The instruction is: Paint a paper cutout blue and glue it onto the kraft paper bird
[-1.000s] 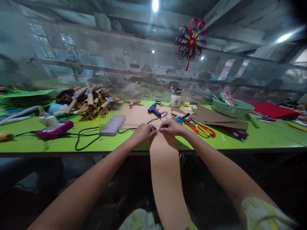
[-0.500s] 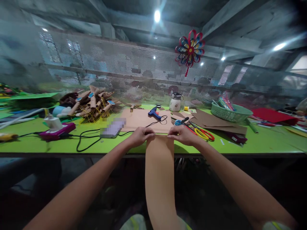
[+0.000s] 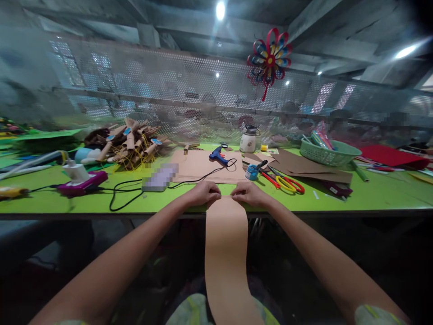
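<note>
A long strip of brown paper (image 3: 226,253) hangs from the table's front edge down towards my lap, its upper end between my hands. My left hand (image 3: 205,193) pinches the top left of the strip. At the top right, my right hand (image 3: 248,194) pinches it too, a short way from the left fingers. Just beyond lie flat brown sheets (image 3: 199,169) with a blue glue gun (image 3: 218,155) on them. A small blue jar (image 3: 251,172) stands past my right hand, beside scissors with yellow and red handles (image 3: 290,184).
On the green table (image 3: 182,203) are a phone (image 3: 159,177), cables and a purple power strip (image 3: 83,182) at left, with a bundle of brown paper rolls (image 3: 131,142) behind. A white bottle (image 3: 248,140), dark brown sheets (image 3: 297,164) and a green basket (image 3: 329,153) stand or lie at right.
My hands have moved closer together along the strip's upper end and slightly nearer to me. The blue jar, partly covered before, now shows fully.
</note>
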Demonstrator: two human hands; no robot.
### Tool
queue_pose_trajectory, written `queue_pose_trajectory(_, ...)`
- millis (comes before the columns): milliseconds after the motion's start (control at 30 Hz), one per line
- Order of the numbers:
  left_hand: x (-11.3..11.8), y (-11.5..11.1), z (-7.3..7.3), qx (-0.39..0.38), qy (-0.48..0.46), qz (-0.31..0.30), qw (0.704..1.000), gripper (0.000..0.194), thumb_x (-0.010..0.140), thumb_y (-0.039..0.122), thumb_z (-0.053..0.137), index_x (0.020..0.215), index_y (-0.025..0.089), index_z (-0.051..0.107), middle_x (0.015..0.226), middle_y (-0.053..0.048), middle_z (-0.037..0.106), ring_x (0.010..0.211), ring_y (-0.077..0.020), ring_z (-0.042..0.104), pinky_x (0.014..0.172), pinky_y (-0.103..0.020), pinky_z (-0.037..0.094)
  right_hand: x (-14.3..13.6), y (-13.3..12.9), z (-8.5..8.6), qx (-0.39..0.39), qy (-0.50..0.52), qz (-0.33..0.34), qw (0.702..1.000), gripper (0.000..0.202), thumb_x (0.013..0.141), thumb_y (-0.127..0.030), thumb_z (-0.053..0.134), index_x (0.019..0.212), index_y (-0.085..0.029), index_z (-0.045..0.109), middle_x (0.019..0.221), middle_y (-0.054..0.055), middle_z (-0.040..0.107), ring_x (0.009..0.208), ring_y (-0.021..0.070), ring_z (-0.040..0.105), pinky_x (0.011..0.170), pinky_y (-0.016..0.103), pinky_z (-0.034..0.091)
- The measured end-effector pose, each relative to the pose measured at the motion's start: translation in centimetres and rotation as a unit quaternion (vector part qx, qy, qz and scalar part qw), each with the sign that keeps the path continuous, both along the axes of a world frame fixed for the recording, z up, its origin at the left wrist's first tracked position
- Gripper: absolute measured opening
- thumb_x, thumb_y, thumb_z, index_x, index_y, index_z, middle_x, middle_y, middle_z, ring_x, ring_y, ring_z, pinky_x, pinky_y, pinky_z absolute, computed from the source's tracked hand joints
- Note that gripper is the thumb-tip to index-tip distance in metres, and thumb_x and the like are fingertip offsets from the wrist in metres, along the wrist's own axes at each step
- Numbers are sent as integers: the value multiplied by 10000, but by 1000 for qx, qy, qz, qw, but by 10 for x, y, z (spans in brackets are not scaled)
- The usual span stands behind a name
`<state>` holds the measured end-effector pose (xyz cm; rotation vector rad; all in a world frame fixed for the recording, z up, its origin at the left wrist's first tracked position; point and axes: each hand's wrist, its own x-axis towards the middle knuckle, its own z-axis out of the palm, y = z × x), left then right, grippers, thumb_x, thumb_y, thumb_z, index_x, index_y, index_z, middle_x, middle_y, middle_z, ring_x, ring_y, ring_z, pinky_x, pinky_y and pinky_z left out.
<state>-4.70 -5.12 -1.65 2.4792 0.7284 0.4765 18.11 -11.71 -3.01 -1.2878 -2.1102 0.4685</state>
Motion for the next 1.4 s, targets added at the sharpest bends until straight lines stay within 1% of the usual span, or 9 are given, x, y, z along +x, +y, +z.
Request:
queue_pose_trajectory(67, 1, -1, -1, 11, 3, -5, 1000, 203, 754, 286, 594, 803, 143, 729, 785, -49, 683, 767, -184, 602, 675, -247, 419, -1, -1, -1, 7, -2, 2, 1000, 108, 759, -185, 687, 819, -138, 763, 698, 34, 639, 651, 141, 555, 620, 248, 432)
queue_pose_trajectory(367, 4, 0, -5, 58, 21, -16, 998, 142, 790, 256, 569, 808, 155, 666, 802, -49, 645, 769, -188, 562, 686, -268, 410, -2, -1, -2, 26, -20, 8, 999, 42, 768, -154, 685, 761, -146, 726, 739, 39, 634, 737, 160, 562, 687, 267, 429)
queue_pose_trajectory(567, 4, 3, -6, 73, 28, -31, 996, 136, 815, 252, 566, 829, 158, 663, 807, -47, 640, 777, -184, 561, 686, -262, 407, -7, 3, -2, 27, -36, 16, 999, 52, 792, -150, 671, 781, -120, 711, 733, 48, 639, 692, 150, 566, 643, 256, 426)
queue_pose_trajectory(833, 1, 8, -3, 101, 40, -66, 992, 125, 826, 233, 564, 855, 153, 655, 815, -47, 630, 755, -171, 551, 658, -255, 399, -6, 7, 0, 50, -105, 48, 992, 60, 777, -87, 671, 748, -140, 670, 748, 42, 635, 746, 161, 554, 676, 255, 411)
queue_pose_trajectory(1067, -1, -2, -7, 172, 33, -98, 980, 133, 868, 136, 497, 791, 140, 605, 818, -59, 548, 757, -168, 505, 670, -269, 383, -8, -2, -3, 92, -163, 37, 982, 63, 851, -108, 596, 800, -141, 613, 830, 62, 573, 774, 173, 506, 666, 267, 386)
queue_pose_trajectory(1167, -3, -7, -10, 216, 34, -105, 970, 188, 901, 116, 454, 763, 139, 580, 815, -65, 512, 739, -180, 466, 664, -295, 366, -10, -7, -3, 122, -202, 36, 971, 60, 871, -116, 582, 818, -142, 592, 849, 70, 561, 826, 194, 495, 697, 286, 390)
queue_pose_trajectory(1233, -4, -10, -8, 266, 47, -123, 955, 193, 912, 97, 448, 770, 135, 574, 838, -79, 519, 755, -193, 458, 678, -308, 367, -11, -9, -1, 152, -257, 42, 954, 70, 885, -126, 571, 818, -141, 584, 838, 73, 564, 851, 208, 491, 707, 295, 397)
queue_pose_trajectory(1333, -4, -14, -3, 370, 84, -162, 911, 164, 923, 103, 468, 806, 120, 581, 872, -104, 542, 804, -218, 462, 730, -334, 378, -15, -12, 4, 191, -342, 47, 919, 95, 909, -130, 538, 829, -132, 589, 846, 85, 575, 873, 224, 486, 714, 307, 404)
queue_pose_trajectory(1400, -4, -15, -1, 419, 105, -185, 883, 158, 930, 131, 479, 819, 118, 590, 854, -104, 549, 816, -232, 465, 747, -350, 378, -17, -14, 7, 204, -381, 55, 900, 110, 916, -112, 521, 837, -124, 597, 853, 90, 578, 875, 230, 485, 709, 311, 404)
